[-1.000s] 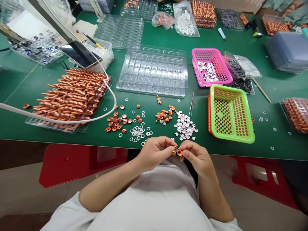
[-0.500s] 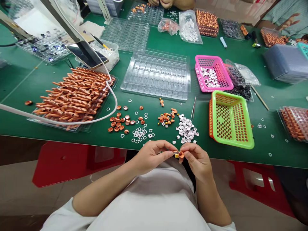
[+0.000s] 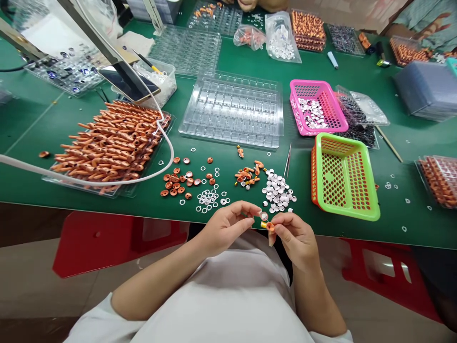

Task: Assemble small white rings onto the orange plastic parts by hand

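My left hand [image 3: 228,226] and my right hand [image 3: 294,236] meet at the near edge of the green table [image 3: 43,128], both pinching a small orange and gold part [image 3: 266,223] with a pale disc on top. Just beyond my fingers lie a heap of white discs [image 3: 276,192], small orange-and-gold pieces [image 3: 248,174], white rings [image 3: 209,197] and orange caps [image 3: 176,183]. Thin tweezers [image 3: 287,161] rest beside the discs.
A clear tray piled with orange parts [image 3: 114,143] sits left, crossed by a white cable [image 3: 157,166]. An empty clear blister tray [image 3: 233,109] lies centre, a pink basket [image 3: 317,107] and green basket [image 3: 342,176] right. Another person's hands [image 3: 250,5] show at the far edge.
My hands rose slightly toward the table edge and turned the small part; a pale disc now shows on top of it. The view shifted a little.
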Motion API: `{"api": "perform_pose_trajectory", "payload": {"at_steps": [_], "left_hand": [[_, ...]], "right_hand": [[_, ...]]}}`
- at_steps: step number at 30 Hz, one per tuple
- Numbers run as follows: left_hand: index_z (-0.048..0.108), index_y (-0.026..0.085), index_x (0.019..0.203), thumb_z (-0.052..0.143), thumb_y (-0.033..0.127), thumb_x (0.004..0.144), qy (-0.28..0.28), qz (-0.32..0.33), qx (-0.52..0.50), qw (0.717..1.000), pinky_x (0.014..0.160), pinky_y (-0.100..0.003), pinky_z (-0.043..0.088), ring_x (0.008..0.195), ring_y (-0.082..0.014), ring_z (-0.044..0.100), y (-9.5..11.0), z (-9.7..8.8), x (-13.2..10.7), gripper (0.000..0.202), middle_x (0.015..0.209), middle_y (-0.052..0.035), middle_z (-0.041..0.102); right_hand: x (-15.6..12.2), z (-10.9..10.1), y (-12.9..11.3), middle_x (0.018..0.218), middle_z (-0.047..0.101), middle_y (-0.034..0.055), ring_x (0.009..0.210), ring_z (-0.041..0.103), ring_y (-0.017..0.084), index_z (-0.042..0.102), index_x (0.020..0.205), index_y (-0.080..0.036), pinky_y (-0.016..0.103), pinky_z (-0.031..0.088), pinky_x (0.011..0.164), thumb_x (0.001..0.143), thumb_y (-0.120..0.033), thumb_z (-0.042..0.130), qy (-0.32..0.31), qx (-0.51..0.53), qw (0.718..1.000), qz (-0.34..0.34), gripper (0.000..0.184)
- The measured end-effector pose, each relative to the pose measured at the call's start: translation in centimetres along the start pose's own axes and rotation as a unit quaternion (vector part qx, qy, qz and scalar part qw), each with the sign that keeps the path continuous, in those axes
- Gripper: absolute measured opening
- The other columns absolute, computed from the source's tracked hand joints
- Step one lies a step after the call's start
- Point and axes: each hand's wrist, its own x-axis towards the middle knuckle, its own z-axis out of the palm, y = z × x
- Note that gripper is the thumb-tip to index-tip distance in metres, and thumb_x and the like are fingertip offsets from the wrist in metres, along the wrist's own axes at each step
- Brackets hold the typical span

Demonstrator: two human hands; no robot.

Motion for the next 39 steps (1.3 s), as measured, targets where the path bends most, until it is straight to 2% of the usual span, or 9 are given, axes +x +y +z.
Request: {"api": "perform_pose_trajectory", "payload": {"at_steps": [5, 9, 13, 16, 19, 23, 26, 29, 39], "left_hand": [[0.067, 0.019, 0.105, 0.07, 0.025, 0.083, 0.032, 0.026, 0.075, 0.996, 0.086, -0.029, 0.05, 0.095, -0.0173, 0.06, -0.1, 0.3, 0.0, 0.022, 0.103, -0.0052, 0.066], [0.069, 0.018, 0.095, 0.077, 0.026, 0.079, 0.043, 0.017, 0.014, 0.999, 0.08, -0.03, 0.054, 0.084, -0.0169, 0.064, -0.4, 1.3, 0.2, 0.019, 0.092, -0.004, 0.067], [0.07, 0.017, 0.088, 0.08, 0.025, 0.076, 0.066, 0.026, -0.063, 0.995, 0.071, -0.026, 0.056, 0.076, -0.0141, 0.063, -0.9, 2.0, 0.4, 0.018, 0.085, -0.0022, 0.065], [0.071, 0.016, 0.086, 0.082, 0.024, 0.073, 0.08, 0.038, -0.071, 0.994, 0.072, -0.023, 0.056, 0.08, -0.0138, 0.063, -0.8, 1.9, 0.4, 0.02, 0.085, -0.0023, 0.065], [0.071, 0.015, 0.087, 0.081, 0.026, 0.074, 0.081, 0.018, -0.087, 0.993, 0.074, -0.024, 0.056, 0.082, -0.0145, 0.064, -0.3, 1.5, 0.4, 0.019, 0.087, -0.0037, 0.068], [0.072, 0.014, 0.089, 0.081, 0.027, 0.074, 0.071, -0.034, -0.094, 0.993, 0.077, -0.025, 0.056, 0.081, -0.015, 0.067, 0.4, 0.9, 0.4, 0.021, 0.087, -0.0055, 0.073], [0.072, 0.014, 0.091, 0.082, 0.029, 0.073, 0.059, -0.054, -0.081, 0.993, 0.075, -0.027, 0.056, 0.076, -0.0153, 0.067, 0.5, 0.7, 0.4, 0.025, 0.086, -0.0059, 0.073], [0.072, 0.014, 0.095, 0.081, 0.03, 0.074, 0.053, -0.053, -0.072, 0.995, 0.079, -0.03, 0.056, 0.08, -0.0172, 0.068, 0.5, 0.9, 0.4, 0.028, 0.091, -0.0073, 0.074], [0.072, 0.016, 0.101, 0.073, 0.027, 0.083, 0.015, -0.04, -0.042, 0.998, 0.086, -0.029, 0.055, 0.093, -0.0176, 0.068, 0.5, 1.0, 0.3, 0.021, 0.101, -0.0071, 0.074]], "right_hand": [[0.1, 1.1, 0.8, 0.079, 0.068, 0.0007, 0.065, 0.067, 0.012, 0.068, 0.099, -0.021, 0.023, 0.058, 0.062, 0.093, -0.019, 0.064, 0.096, 0.013, 0.995, -0.032, 0.008], [-0.2, 3.0, 1.3, 0.087, 0.069, 0.0003, 0.07, 0.068, 0.011, 0.068, 0.094, -0.023, 0.02, 0.059, 0.064, 0.09, -0.015, 0.066, 0.145, -0.054, 0.984, -0.084, 0.01], [-0.4, 3.9, 2.0, 0.095, 0.068, 0.0011, 0.085, 0.068, 0.012, 0.067, 0.1, -0.026, 0.02, 0.059, 0.072, 0.087, -0.008, 0.065, 0.151, -0.145, 0.963, -0.168, 0.022], [-0.4, 3.5, 2.3, 0.099, 0.069, 0.0024, 0.092, 0.067, 0.015, 0.065, 0.105, -0.027, 0.025, 0.058, 0.076, 0.086, -0.005, 0.065, 0.119, -0.191, 0.952, -0.206, 0.028], [-0.2, 2.7, 1.8, 0.097, 0.068, 0.0038, 0.087, 0.067, 0.017, 0.066, 0.106, -0.026, 0.029, 0.058, 0.073, 0.087, -0.007, 0.064, 0.07, -0.21, 0.956, -0.195, 0.027], [0.2, 1.9, 0.7, 0.097, 0.062, 0.0052, 0.083, 0.064, 0.017, 0.066, 0.105, -0.025, 0.029, 0.056, 0.07, 0.092, -0.015, 0.061, 0.093, -0.186, 0.967, -0.151, 0.017], [0.7, 1.8, 0.0, 0.109, 0.059, 0.0071, 0.091, 0.062, 0.018, 0.063, 0.114, -0.026, 0.032, 0.055, 0.077, 0.093, -0.021, 0.06, 0.066, -0.158, 0.978, -0.12, 0.022], [0.9, 1.9, -0.1, 0.11, 0.058, 0.0062, 0.096, 0.061, 0.018, 0.064, 0.115, -0.027, 0.03, 0.055, 0.08, 0.092, -0.022, 0.062, 0.035, -0.15, 0.983, -0.103, 0.024], [0.8, 1.4, -0.2, 0.107, 0.059, 0.0063, 0.094, 0.061, 0.018, 0.064, 0.116, -0.027, 0.03, 0.054, 0.079, 0.093, -0.025, 0.062, 0.048, -0.182, 0.975, -0.114, 0.023]]}}
